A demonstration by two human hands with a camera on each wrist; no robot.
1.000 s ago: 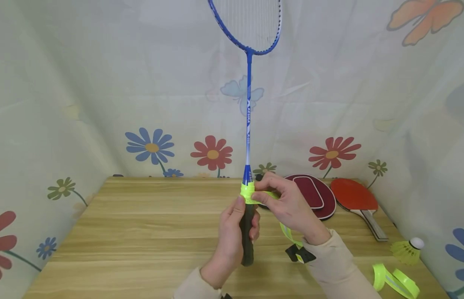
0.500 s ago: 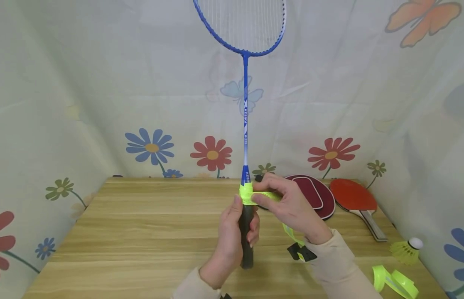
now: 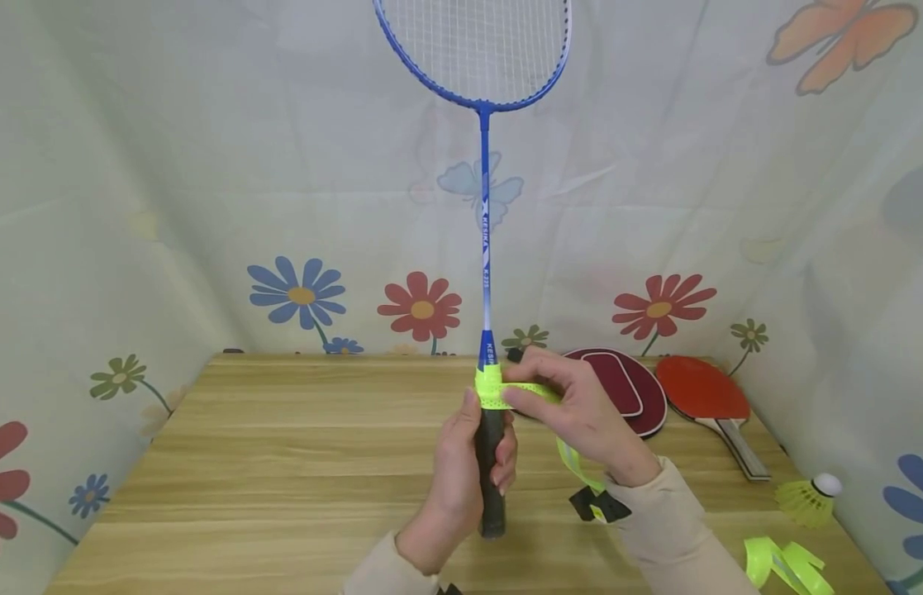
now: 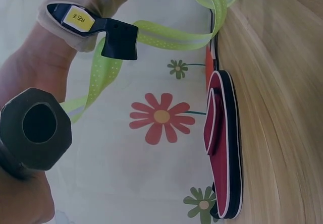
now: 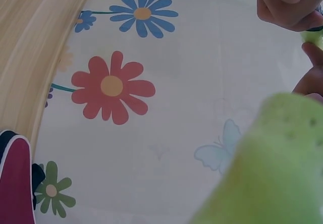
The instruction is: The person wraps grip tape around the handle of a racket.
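A blue badminton racket (image 3: pixel 486 248) stands upright over the table, its head cut off by the top of the head view. My left hand (image 3: pixel 455 471) grips its dark handle (image 3: pixel 492 496), thumb just below a band of neon yellow-green grip tape (image 3: pixel 490 394) at the handle's top. To the right, my right hand (image 3: pixel 580 405) pinches the tape between thumb and fingers, with a stretch pulled out sideways. The loose tape (image 4: pixel 171 38) hangs past the right wrist and curls in the left wrist view. Blurred tape (image 5: pixel 277 163) fills the lower right of the right wrist view.
Behind the right hand lies a dark red paddle case (image 3: pixel 654 392), beside a red table tennis paddle (image 3: pixel 705 388). A yellow shuttlecock (image 3: pixel 806 500) and a curl of neon tape (image 3: pixel 792 566) lie at the table's right. A flowered curtain (image 3: pixel 342 207) hangs behind the wooden table (image 3: pixel 283 463).
The racket has turned in the left hand, so its head faces the head view more broadly, and its shaft has shifted slightly left. The right hand keeps its pinch on the tape.
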